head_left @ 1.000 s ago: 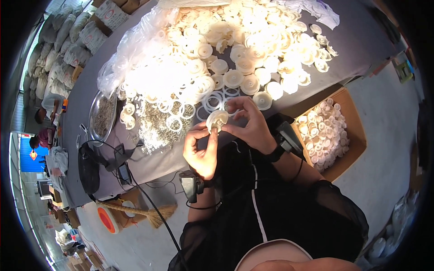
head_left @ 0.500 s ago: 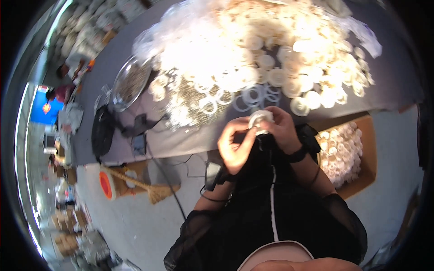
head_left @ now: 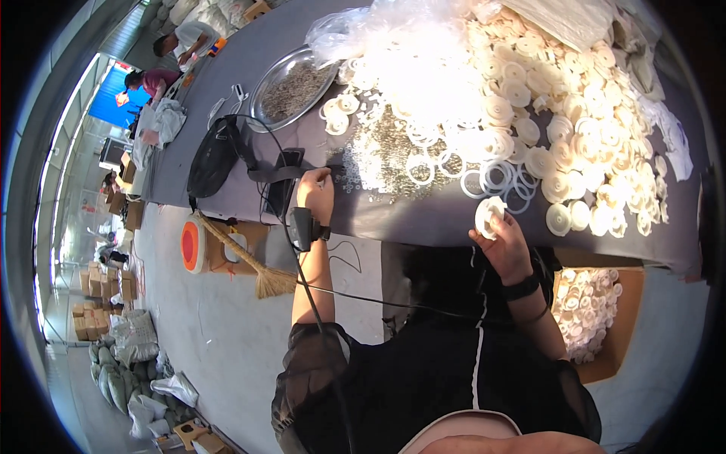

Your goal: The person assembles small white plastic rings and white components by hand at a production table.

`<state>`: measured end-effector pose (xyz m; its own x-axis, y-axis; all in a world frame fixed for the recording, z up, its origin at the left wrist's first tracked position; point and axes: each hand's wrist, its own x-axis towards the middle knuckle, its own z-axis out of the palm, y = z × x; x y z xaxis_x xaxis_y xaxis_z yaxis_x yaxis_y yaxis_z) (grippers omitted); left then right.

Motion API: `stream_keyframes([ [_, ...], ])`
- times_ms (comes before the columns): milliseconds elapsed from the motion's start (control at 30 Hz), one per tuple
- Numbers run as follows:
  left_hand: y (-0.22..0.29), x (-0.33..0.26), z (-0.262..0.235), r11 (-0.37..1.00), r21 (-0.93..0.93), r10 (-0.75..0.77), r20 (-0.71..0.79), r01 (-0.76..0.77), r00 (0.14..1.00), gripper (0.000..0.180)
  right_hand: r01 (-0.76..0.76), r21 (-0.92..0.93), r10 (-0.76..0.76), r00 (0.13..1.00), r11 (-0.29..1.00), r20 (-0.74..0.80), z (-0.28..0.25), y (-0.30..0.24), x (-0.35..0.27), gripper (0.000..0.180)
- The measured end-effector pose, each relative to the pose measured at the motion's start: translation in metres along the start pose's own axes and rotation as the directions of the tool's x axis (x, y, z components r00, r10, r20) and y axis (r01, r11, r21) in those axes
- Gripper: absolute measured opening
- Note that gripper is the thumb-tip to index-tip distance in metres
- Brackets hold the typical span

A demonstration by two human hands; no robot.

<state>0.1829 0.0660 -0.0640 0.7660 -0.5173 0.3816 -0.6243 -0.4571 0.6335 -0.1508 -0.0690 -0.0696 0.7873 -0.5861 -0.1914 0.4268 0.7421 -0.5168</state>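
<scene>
My right hand [head_left: 503, 240] holds a round white plastic disc [head_left: 488, 216] just above the near edge of the grey table [head_left: 423, 216]. My left hand [head_left: 315, 191] reaches out to the left part of the table, fingertips at a spread of small metal rings [head_left: 378, 163]; whether it grips one is not visible. Loose white plastic rings [head_left: 495, 178] lie between the two hands. A big heap of white discs [head_left: 575, 113] covers the table beyond them.
A round metal tray [head_left: 291, 79] of small metal parts sits at the table's far left, next to a black bag [head_left: 213, 155] with cables. A cardboard box [head_left: 597, 314] of white discs stands on the floor at my right. A broom [head_left: 242, 257] lies on the floor. Other people work far left.
Both hands were together on the white disc at my front. Now my left hand has left it and reached out left to the small metal rings; my right hand keeps the disc.
</scene>
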Motion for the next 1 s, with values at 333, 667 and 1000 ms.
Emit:
stream_keyframes([
  [333, -0.016, 0.002, -0.015, 0.984, 0.180, -0.023, 0.193, -0.013, 0.981, 0.019, 0.070, -0.306, -0.085, 0.996, 0.950, -0.037, 0.006, 0.014, 0.014, 0.024],
  [667, 0.088, -0.059, 0.014, 0.646, -0.758, 0.198, 0.279, 0.089, 0.940, 0.008, 0.434, -0.770, -0.362, 0.889, 0.469, 0.280, 0.000, 0.008, 0.007, 0.019],
  [1000, 0.147, -0.086, 0.027, 0.353, -0.748, 0.539, 0.654, 0.562, 0.531, 0.012, 0.593, -0.721, -0.289, 0.805, 0.358, 0.519, 0.008, -0.011, -0.002, 0.025],
])
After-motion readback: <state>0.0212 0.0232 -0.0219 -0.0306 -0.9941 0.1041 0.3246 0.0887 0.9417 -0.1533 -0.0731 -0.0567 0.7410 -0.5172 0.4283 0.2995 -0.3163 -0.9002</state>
